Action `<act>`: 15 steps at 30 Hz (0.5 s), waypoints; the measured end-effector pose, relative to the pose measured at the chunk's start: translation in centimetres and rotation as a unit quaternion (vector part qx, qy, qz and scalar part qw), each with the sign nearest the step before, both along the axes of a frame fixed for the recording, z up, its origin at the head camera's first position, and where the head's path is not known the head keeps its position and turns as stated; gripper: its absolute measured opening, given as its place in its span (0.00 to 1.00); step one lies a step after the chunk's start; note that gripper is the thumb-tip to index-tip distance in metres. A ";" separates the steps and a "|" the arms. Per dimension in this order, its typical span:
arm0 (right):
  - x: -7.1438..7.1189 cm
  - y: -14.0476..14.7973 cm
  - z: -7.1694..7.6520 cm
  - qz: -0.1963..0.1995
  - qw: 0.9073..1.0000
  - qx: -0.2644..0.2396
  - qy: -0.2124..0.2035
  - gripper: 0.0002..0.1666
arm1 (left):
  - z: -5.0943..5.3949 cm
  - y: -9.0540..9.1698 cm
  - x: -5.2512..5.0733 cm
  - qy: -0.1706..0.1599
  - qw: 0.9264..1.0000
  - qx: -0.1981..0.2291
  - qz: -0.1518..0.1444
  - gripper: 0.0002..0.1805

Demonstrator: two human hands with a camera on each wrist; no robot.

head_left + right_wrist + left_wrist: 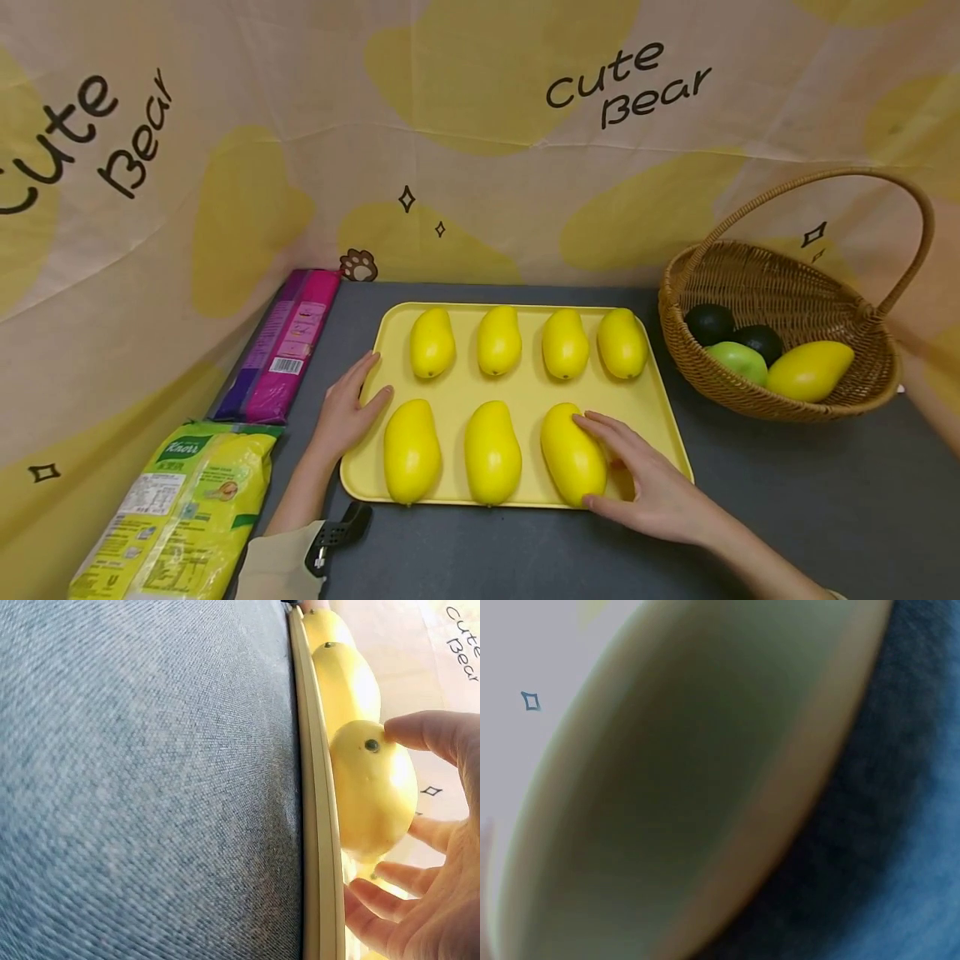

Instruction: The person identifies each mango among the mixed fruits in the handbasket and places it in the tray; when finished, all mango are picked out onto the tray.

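A yellow tray (457, 400) lies on the dark tabletop with several yellow mangoes in two rows. My right hand (645, 479) is at the rightmost front mango (573, 454), thumb at its near end and fingertips at its far upper side. In the right wrist view the thumb touches that mango (375, 795) near its dark stem spot, and the lower fingers are spread apart from it. My left hand (350, 412) rests at the tray's left edge, fingers fairly straight and thumb over the tray. The left wrist view is mostly blocked by a blurred shape.
At the right stands a wicker basket (772, 283) with a tall handle, holding dark avocados (710, 323), a green fruit (738, 361) and another mango (812, 371). Along the left lie a pink-purple packet (281, 346) and a yellow-green Knorr bag (183, 508). A printed cloth (480, 225) hangs behind.
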State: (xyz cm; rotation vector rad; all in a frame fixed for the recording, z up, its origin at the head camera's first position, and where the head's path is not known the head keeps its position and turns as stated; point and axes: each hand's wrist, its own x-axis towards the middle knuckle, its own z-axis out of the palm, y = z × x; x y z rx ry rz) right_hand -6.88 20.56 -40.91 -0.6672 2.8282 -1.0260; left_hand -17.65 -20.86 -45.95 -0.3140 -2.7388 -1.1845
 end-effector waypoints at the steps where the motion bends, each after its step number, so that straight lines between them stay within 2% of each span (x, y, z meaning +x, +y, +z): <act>1: 0.0 -0.1 0.0 -0.004 1.000 -0.002 0.001 0.49 | 0.0 0.0 0.0 0.000 1.000 0.000 0.000 0.34; 7: 0.2 -0.3 -0.1 -0.019 1.000 -0.006 0.014 0.50 | 0.1 0.0 0.0 0.001 1.000 -0.001 0.000 0.34; 15: 0.3 -0.4 -0.2 -0.019 0.999 -0.004 0.025 0.51 | 0.2 0.1 0.1 -0.002 1.000 -0.001 0.000 0.34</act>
